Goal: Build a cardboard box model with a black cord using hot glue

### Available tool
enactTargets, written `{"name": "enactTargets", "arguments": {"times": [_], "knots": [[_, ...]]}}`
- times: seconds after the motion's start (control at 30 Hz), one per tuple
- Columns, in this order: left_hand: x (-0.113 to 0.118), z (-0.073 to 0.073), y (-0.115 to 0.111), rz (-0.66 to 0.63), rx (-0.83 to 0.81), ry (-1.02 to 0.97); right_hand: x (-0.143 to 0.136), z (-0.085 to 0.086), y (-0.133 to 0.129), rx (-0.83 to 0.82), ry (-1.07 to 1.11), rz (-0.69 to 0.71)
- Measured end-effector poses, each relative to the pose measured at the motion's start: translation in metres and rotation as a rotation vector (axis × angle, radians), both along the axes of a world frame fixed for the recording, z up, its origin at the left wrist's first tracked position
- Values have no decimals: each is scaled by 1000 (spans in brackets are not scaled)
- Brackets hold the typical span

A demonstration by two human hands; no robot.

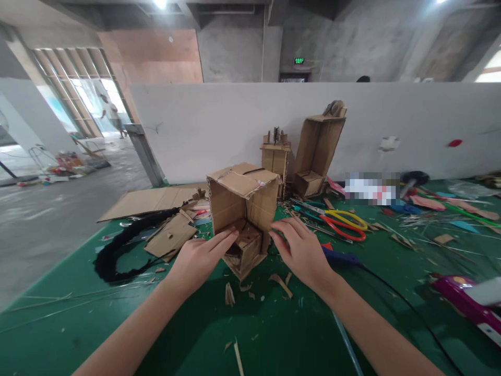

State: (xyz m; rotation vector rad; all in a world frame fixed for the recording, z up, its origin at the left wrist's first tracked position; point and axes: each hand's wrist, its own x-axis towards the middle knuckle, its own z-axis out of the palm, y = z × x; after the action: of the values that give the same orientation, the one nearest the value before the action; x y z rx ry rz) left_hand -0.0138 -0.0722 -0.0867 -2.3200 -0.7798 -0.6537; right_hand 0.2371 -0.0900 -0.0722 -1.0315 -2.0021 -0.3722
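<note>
A brown cardboard box (pixel 245 183) with an open front stands upright on the green table, one corner toward me. Inside its base is a smaller cardboard compartment (pixel 251 244), and a dark line runs down the inner corner. My left hand (pixel 201 258) is closed at the lower left, its straight fingers together over the compartment's edge; the thumb is mostly hidden. Beside the right wall, my right hand (pixel 301 250) has curled fingers with thumb and forefinger apart. Its fingertips are at the wall's edge, and I see nothing held between them.
Two other cardboard constructions, one short (pixel 275 159) and one tall (pixel 319 149), stand behind. Scissors with yellow and red handles (pixel 346 222) lie right, near a corded blue tool (pixel 340 256). A black fuzzy bundle (pixel 111 258) lies left. Cardboard scraps (pixel 281 284) litter the front.
</note>
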Motion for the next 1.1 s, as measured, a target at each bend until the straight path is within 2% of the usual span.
{"name": "enactTargets", "arguments": {"times": [0.1,0.17,0.3,0.37,0.53,0.67,0.8,0.9,1.0,1.1], "knots": [[1,0,-1,19,-9,-26,2,0,0,65,132,-30],[2,0,-1,85,-1,-54,3,0,-1,46,193,-55],[3,2,-1,377,-69,-100,5,0,-3,-81,182,-33],[3,3,2,461,-120,-141,5,0,-4,-122,156,-18],[0,3,8,371,-98,-302,7,-1,-5,-204,146,-17],[1,4,7,386,-196,-250,8,-1,-5,-295,137,-4],[-1,5,7,380,-285,-309,5,1,-8,-351,80,8],[-3,3,12,267,-455,-458,-1,2,-11,-389,80,-24],[-3,2,17,144,-744,-714,-8,8,-11,-422,170,20],[1,6,17,146,-927,-971,-14,27,-7,-402,353,125]]}}
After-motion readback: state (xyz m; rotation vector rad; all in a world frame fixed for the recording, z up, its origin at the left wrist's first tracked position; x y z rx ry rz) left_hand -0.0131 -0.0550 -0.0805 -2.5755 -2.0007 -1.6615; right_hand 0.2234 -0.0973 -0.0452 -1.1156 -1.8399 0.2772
